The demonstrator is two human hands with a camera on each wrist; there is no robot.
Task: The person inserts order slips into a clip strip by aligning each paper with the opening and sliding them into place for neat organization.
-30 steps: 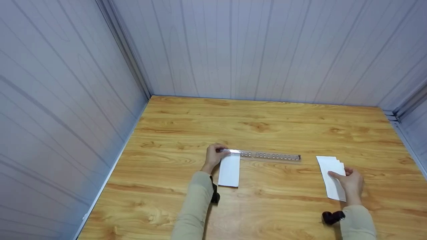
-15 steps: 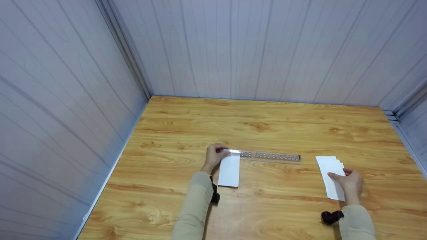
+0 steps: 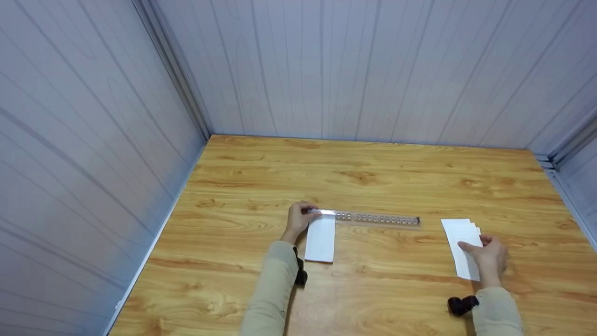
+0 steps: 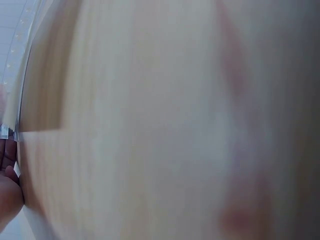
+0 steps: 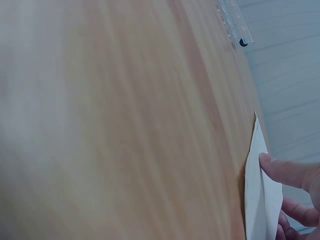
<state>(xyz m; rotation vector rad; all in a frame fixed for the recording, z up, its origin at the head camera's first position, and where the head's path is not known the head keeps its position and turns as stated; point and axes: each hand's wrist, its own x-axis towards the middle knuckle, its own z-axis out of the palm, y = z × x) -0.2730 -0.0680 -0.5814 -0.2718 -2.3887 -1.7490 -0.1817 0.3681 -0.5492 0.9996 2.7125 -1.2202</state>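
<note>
In the head view my left hand (image 3: 297, 220) pinches the left end of a long clear plastic strip (image 3: 380, 219). Round, shiny bumps run along this strip, and its right end is dark. Just below that end lies a narrow white paper piece (image 3: 320, 240), its top edge meeting the strip. Farther right, my right hand (image 3: 489, 256) pinches several stacked or folded white sheets (image 3: 459, 238), thumb on top. The right wrist view shows the thumb against the raised, bent paper (image 5: 262, 195); fingers curl behind it. Only part of the left hand (image 4: 9, 185) shows in its wrist view.
Both hands work over a wood-grain table (image 3: 364, 177). Pale panelled walls rise at the back (image 3: 345, 70) and the left (image 3: 84, 140). A black wrist camera (image 3: 463, 305) sits beside the right sleeve, another (image 3: 301, 275) beside the left.
The right hand and its sleeve have shifted very slightly to the left with the paper. The left hand, the clear strip and the paper below it have stayed put.
</note>
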